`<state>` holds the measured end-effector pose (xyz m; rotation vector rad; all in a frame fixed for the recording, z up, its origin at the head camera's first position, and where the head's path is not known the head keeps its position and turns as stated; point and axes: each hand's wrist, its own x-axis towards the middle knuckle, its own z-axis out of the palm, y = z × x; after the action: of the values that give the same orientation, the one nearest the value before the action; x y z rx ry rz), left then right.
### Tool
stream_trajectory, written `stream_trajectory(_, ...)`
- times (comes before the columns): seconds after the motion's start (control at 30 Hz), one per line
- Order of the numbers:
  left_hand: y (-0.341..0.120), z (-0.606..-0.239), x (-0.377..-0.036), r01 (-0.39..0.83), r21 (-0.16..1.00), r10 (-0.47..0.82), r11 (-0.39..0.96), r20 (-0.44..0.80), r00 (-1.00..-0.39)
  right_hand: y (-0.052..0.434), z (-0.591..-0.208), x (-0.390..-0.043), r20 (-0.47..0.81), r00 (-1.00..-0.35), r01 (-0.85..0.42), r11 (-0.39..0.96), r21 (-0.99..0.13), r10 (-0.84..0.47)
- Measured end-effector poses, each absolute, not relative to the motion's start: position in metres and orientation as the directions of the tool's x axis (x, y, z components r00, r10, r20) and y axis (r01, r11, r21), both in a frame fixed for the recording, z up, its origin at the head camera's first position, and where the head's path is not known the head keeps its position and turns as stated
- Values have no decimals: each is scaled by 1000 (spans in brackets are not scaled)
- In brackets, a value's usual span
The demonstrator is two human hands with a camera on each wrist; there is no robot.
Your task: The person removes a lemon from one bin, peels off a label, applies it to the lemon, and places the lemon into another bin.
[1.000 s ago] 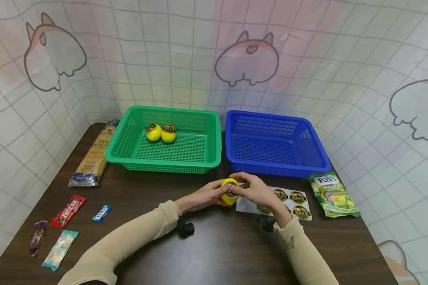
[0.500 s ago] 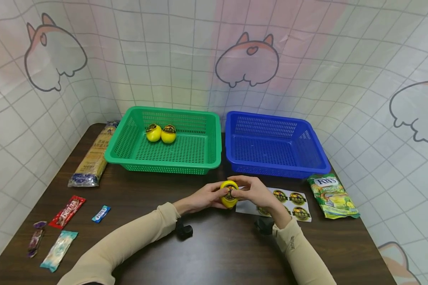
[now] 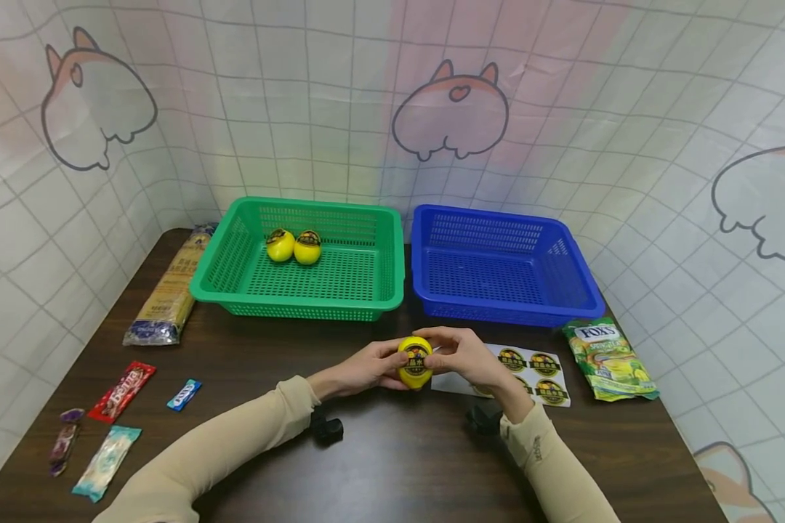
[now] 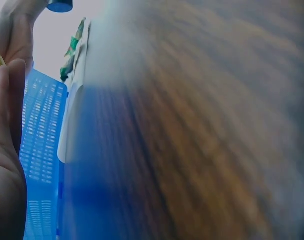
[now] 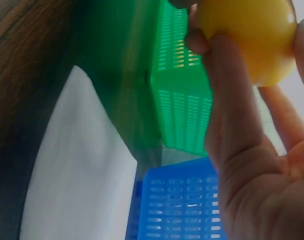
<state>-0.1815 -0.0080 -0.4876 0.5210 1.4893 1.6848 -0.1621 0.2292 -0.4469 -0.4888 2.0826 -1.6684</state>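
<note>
Both hands are holding one yellow lemon [image 3: 415,361] just above the dark surface [image 3: 392,457], in front of the gap between the green basket [image 3: 392,250] and the blue basket [image 3: 582,287]. The left hand [image 3: 366,367] is curling its fingers around the lemon's left side. The right hand [image 3: 461,356] is pinching it from the right, fingertips by the round sticker on top. The sticker sheet [image 3: 530,367] is lying just beside the right hand.

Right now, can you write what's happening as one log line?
left hand: holds lemon | right hand: fingers on lemon's sticker | green basket: two lemons | blue basket: empty
</note>
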Motion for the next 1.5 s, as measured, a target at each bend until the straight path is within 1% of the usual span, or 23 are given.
stream_trajectory(0.13,-12,-485,-180,-290,956,794,33,-201,-573,229,-448,-161,-89,-835,-15,186,-982,-542)
stream_trajectory(0.33,-16,-483,-179,-299,954,805,12,-187,-563,229,-447,-161,-79,-837,-22,178,-984,-541)
stream_trajectory(0.53,-20,-480,-180,-307,952,794,5,-191,-578,226,-445,-162,-83,-826,-42,207,-977,-558)
stream_trajectory(0.63,-24,-476,-181,-301,954,796,9,-189,-576,223,-442,-163,-75,-835,-71,241,-968,-545)
stream_trajectory(0.73,-29,-467,-184,-260,966,801,16,-168,-575,219,-438,-167,-67,-863,-80,265,-961,-500)
stream_trajectory(0.83,-35,-455,-189,-204,978,792,36,-152,-591,212,-433,-174,-68,-901,-69,297,-952,-429)
stream_trajectory(0.97,-45,-436,-196,-130,989,788,73,-137,-600,200,-429,-184,-98,-943,-7,316,-949,-318)
stream_trajectory(1.1,-53,-415,-203,-108,993,791,54,-109,-602,184,-427,-192,-115,-968,47,292,-955,-223)
stream_trajectory(1.27,-61,-389,-218,-106,994,759,-38,-40,-650,167,-428,-200,-102,-988,65,283,-957,-119)
stream_trajectory(1.37,-65,-377,-230,-108,990,716,-93,-9,-698,163,-430,-205,-74,-994,47,299,-953,-78)
stream_trajectory(1.5,-72,-364,-248,-103,990,631,-96,-19,-775,159,-431,-209,-58,-997,36,321,-946,-59)
